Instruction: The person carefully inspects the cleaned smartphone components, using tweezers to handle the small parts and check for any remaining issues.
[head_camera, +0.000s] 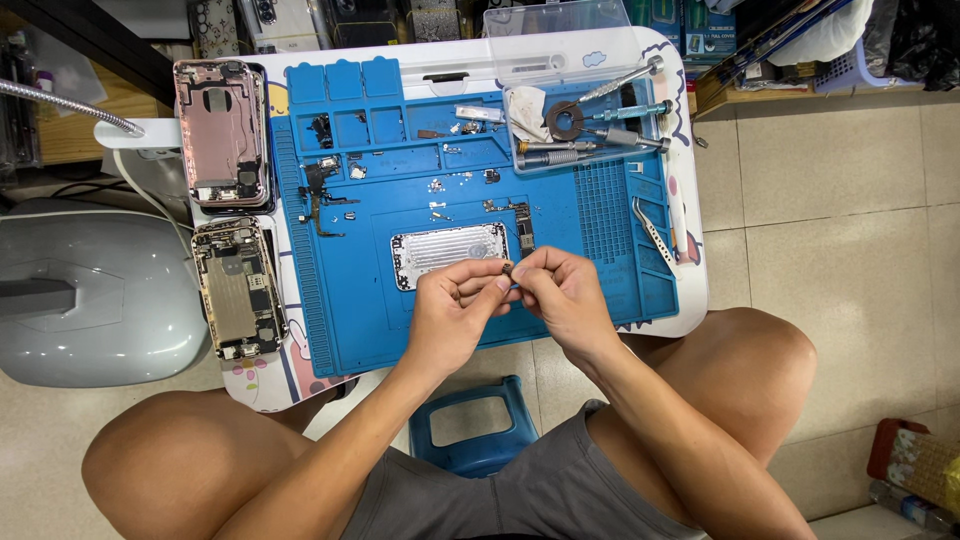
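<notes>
My left hand (452, 312) and my right hand (562, 295) meet over the blue repair mat (610, 215), fingertips pinched together on a tiny dark phone part (507, 270). Just beyond them lies a silver phone back housing (448, 250), inside up, with a narrow logic board (523, 228) at its right end. Small screws and loose parts (325, 185) are scattered over the mat's upper compartments.
Two opened phone housings, one pink (220, 130) and one gold (237, 290), lie left of the mat. A clear tray (585, 125) holds screwdrivers and a tape roll. Tweezers (652, 232) rest at the mat's right. A blue stool (470, 425) stands between my knees.
</notes>
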